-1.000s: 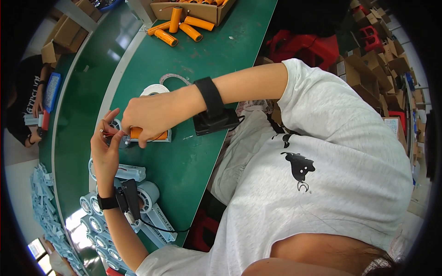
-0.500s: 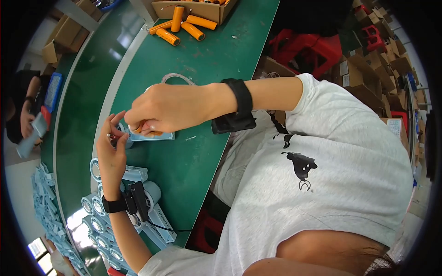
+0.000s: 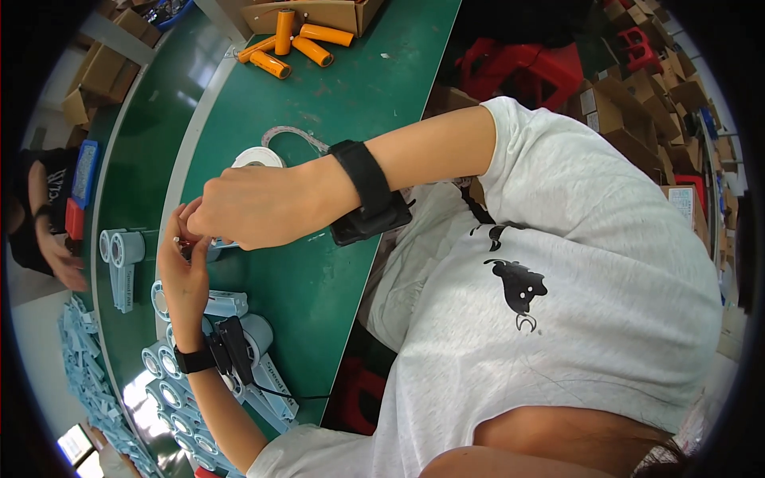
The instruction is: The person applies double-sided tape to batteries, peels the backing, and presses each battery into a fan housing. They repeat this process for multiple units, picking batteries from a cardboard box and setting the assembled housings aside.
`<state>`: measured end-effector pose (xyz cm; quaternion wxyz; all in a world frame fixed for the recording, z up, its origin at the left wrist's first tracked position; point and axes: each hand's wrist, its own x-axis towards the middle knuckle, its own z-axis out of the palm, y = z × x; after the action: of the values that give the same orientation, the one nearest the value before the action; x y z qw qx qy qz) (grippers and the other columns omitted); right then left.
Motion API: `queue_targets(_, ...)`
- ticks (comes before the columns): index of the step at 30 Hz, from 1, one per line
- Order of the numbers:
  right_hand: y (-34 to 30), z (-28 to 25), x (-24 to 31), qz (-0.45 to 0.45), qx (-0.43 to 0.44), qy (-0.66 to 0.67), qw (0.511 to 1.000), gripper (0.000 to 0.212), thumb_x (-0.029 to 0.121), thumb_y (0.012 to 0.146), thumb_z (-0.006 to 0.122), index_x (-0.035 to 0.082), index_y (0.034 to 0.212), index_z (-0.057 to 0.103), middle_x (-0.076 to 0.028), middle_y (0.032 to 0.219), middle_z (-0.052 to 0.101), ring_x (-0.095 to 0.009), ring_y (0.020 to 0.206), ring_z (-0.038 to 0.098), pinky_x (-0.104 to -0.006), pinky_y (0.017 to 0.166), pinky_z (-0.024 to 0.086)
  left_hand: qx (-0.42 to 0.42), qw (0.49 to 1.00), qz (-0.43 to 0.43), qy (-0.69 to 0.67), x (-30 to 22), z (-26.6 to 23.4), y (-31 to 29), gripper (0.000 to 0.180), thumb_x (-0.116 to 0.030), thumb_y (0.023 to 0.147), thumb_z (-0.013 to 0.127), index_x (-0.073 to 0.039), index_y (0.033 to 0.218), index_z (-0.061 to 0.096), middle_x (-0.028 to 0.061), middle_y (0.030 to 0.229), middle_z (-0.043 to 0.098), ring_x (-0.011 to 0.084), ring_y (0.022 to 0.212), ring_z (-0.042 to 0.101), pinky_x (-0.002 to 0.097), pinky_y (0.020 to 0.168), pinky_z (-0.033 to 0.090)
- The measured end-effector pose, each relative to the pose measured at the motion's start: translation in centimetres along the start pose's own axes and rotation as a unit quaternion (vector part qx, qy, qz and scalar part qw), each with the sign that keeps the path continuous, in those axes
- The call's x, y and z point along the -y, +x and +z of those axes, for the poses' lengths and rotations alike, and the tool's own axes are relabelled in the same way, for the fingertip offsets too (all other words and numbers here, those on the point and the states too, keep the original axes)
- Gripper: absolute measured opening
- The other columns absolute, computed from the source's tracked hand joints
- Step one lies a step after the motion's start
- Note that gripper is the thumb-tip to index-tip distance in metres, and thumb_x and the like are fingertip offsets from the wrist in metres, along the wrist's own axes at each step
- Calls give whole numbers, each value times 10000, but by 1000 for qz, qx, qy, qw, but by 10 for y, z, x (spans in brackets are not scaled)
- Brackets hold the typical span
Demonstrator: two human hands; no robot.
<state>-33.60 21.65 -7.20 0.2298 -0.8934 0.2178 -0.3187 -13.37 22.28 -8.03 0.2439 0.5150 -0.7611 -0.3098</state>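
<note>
My left hand [image 3: 183, 259] is curled round the round end of a light-blue handheld fan housing [image 3: 223, 245], most of which is hidden under my hands. A small shiny thing shows at its fingers, too small to name. Over the same housing my right hand [image 3: 263, 209] is closed, back of the hand up, its fingertips hidden against the left fingers. What it pinches cannot be seen. Behind my right hand lies a white roll of tape [image 3: 259, 156], partly covered, and a pale printed strip [image 3: 293, 130] curves beside it.
Several orange cylindrical batteries [image 3: 311, 52] lie by a cardboard box [image 3: 319, 14] at the far end of the green table [image 3: 311, 295]. Light-blue fans [image 3: 179, 394] crowd near my left forearm. Left, a co-worker's hand [image 3: 64, 259] is near two fans [image 3: 121, 267] on the green belt.
My right hand has turned and its fingertips are now hidden; the housing shows less and the white roll shows more. The co-worker's blurred light-blue piece is gone from the hand; two fans now stand on the belt.
</note>
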Motion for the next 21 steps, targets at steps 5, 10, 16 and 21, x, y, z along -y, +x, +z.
queue_targets(5,23,19,-4,-9,39,-66,997,146,17,657,580,-17,799,572,-148,691,602,-315,647,601,-375,560,486,-31,999,16,-1,2,-1,-2,393,53,795,483,48,1184,431,108,969,568,158,832,536,285,782,431)
queue_targets(10,27,12,-10,7,127,-36,991,190,67,668,605,-1,844,597,-163,751,612,-320,726,606,-386,623,489,-20,1000,7,3,3,0,-3,387,82,790,464,46,1174,437,135,1023,565,167,907,547,284,808,429)
queue_targets(16,3,4,5,6,9,-7,1000,212,73,680,605,-44,847,547,-170,712,596,-339,675,592,-390,552,471,0,1000,-18,15,-2,-3,-7,398,108,774,456,42,1167,447,155,1045,562,176,925,553,281,806,434)
queue_targets(21,-4,-13,3,46,107,50,992,264,58,687,600,-30,920,511,-192,808,588,-333,763,583,-392,611,458,-22,999,34,34,-3,1,-4,395,111,758,469,41,1146,460,135,957,567,174,833,555,286,765,446)
